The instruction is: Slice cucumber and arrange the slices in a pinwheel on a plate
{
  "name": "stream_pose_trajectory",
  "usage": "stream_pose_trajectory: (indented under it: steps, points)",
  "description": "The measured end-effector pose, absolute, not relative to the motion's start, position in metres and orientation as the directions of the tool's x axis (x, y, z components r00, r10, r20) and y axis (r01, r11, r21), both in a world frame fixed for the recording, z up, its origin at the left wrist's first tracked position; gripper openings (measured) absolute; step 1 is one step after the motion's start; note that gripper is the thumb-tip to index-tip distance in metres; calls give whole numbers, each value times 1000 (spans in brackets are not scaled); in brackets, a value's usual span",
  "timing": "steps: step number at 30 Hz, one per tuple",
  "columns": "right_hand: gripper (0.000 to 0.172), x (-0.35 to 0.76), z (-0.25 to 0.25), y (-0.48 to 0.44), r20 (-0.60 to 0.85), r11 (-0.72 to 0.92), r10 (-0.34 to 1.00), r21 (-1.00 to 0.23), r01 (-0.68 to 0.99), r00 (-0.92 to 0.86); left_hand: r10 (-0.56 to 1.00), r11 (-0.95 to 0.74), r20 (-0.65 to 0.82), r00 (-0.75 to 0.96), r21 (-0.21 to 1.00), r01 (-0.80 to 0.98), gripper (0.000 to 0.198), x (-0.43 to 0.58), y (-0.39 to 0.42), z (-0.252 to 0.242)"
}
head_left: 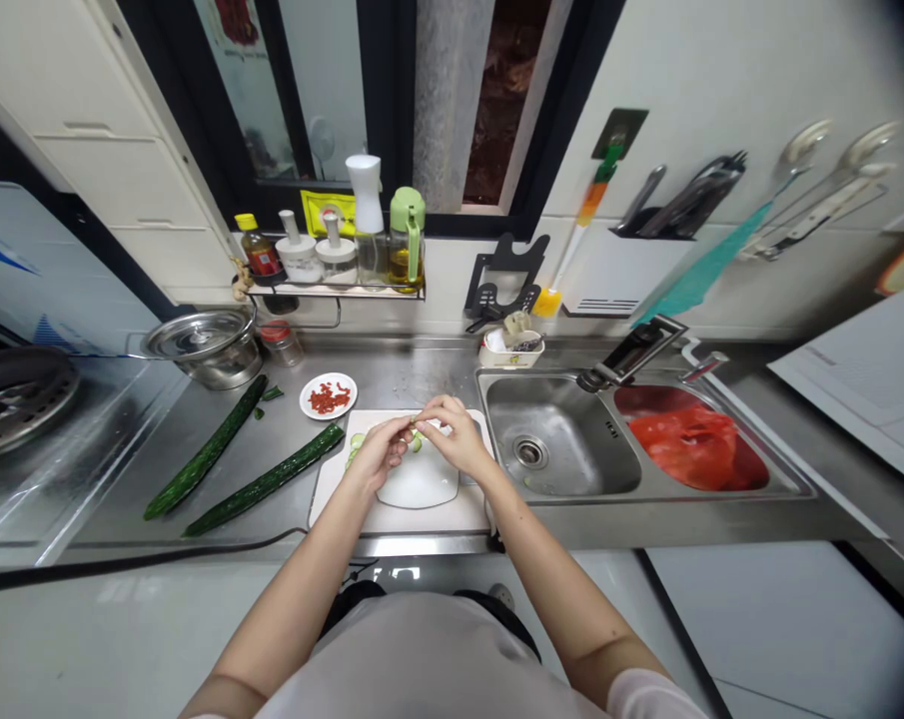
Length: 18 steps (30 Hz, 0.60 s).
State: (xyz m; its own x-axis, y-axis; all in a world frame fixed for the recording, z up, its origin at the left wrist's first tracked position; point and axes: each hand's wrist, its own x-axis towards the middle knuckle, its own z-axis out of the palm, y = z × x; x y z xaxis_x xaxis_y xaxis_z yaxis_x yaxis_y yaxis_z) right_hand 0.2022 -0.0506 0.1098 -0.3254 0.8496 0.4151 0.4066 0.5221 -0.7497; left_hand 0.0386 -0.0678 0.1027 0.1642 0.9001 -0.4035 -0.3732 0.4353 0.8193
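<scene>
My left hand and my right hand meet fingertip to fingertip over a white plate. Both have their fingers pinched together; whatever small thing is between them is too small to make out. The plate rests on a white cutting board. Pale green cucumber slices show between the hands, and more slices peek out past my left hand, partly hidden by it. Left of the board lie two long dark green cucumbers, the nearer cucumber touching the board's edge and the farther cucumber beside it.
Behind the board stands a small dish of chopped red pieces. A lidded steel pot and a red-capped jar are at the back left. A seasoning rack hangs above. To the right is a double sink, with a red bag in one basin.
</scene>
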Motion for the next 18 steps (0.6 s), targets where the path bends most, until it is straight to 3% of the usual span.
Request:
stream_pose_trajectory:
  steps: [8, 18]
  points:
    - [14, 204, 110, -54, 450, 560, 826, -716, 417, -338, 935, 355, -344, 89, 884, -305, 41, 37, -71, 107]
    - [14, 195, 112, -54, 385, 479, 873, -788, 386, -299, 980, 195, -197, 3, 969, -150, 30, 34, -71, 106]
